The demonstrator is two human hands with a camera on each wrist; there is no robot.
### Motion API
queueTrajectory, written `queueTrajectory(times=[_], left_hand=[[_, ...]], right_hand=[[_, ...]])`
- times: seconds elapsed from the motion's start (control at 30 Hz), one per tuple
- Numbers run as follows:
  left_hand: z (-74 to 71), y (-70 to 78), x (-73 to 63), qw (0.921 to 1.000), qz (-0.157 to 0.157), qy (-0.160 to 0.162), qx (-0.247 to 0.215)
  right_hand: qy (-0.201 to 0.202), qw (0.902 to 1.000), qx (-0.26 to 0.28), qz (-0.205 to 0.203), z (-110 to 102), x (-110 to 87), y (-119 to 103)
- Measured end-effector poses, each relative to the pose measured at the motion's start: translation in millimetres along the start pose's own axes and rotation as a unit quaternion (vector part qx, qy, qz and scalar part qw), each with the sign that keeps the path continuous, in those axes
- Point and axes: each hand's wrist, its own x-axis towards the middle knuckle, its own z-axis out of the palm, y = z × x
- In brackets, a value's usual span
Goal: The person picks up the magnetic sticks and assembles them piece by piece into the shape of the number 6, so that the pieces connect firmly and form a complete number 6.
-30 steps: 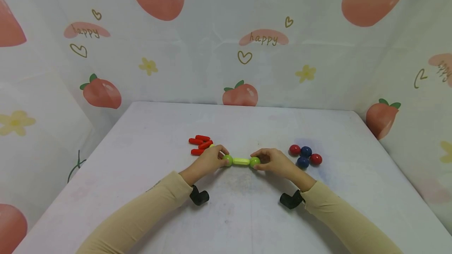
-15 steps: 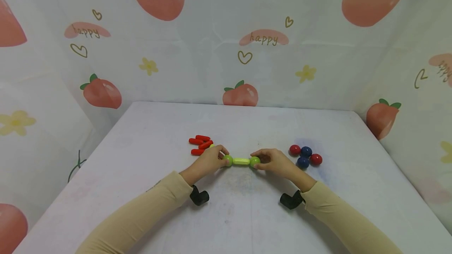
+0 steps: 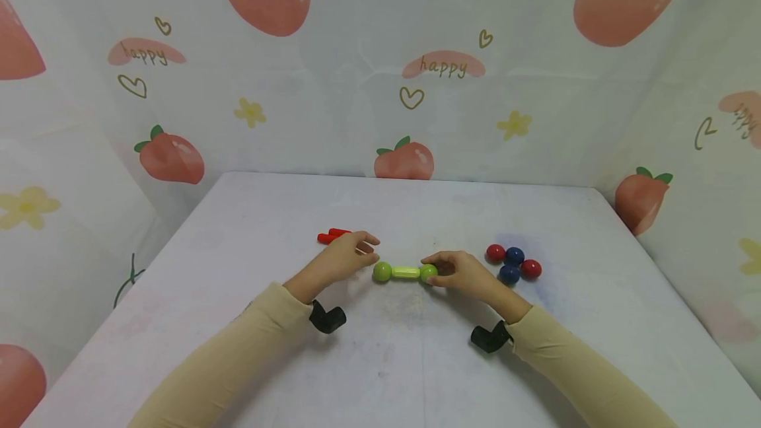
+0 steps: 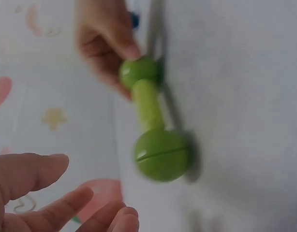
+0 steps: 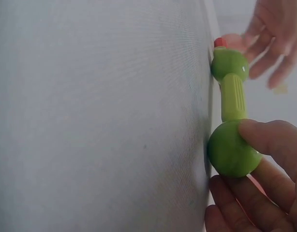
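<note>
Two green balls joined by a ribbed yellow-green rod (image 3: 405,273) form a dumbbell shape lying on the table. My right hand (image 3: 462,275) pinches the right-hand green ball (image 5: 232,149) between thumb and fingers. The left-hand green ball (image 4: 162,155) has nothing touching it. Just up and left of it is my left hand (image 3: 340,259), holding nothing, its thumb and fingers spread apart in the left wrist view. Red rods (image 3: 327,238) show beyond that hand, which hides others of the group in the head view.
To the right of my right hand lie red balls (image 3: 532,269) and blue balls (image 3: 509,274), clustered together. A patterned cloth (image 3: 333,84) hangs behind the white table (image 3: 392,375). Black wrist cameras (image 3: 328,317) project under both sleeves.
My left hand has let go of the left-hand green ball and moved up and left, over part of the red rods. The right hand and the joined pieces stay in place.
</note>
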Motion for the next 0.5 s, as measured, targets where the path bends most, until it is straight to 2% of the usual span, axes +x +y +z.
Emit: queueTrajectory(times=[0.17, 0.27, 0.5], left_hand=[[-27.1, -2.3, -3.2, 0.9995, 0.011, 0.021, -0.019], [-38.6, -8.8, -4.4, 0.9991, -0.001, 0.036, -0.021], [-46.1, -27.6, -3.6, 0.9982, -0.03, 0.052, -0.001]], right_hand=[[-0.002, 1.0, 0.004, 0.005, 0.4, 0.7, 0.6], [-0.002, 0.9997, 0.017, 0.016, 0.2, 0.8, 0.7], [-0.001, 0.9999, 0.006, 0.009, 0.0, 0.1, -0.1]])
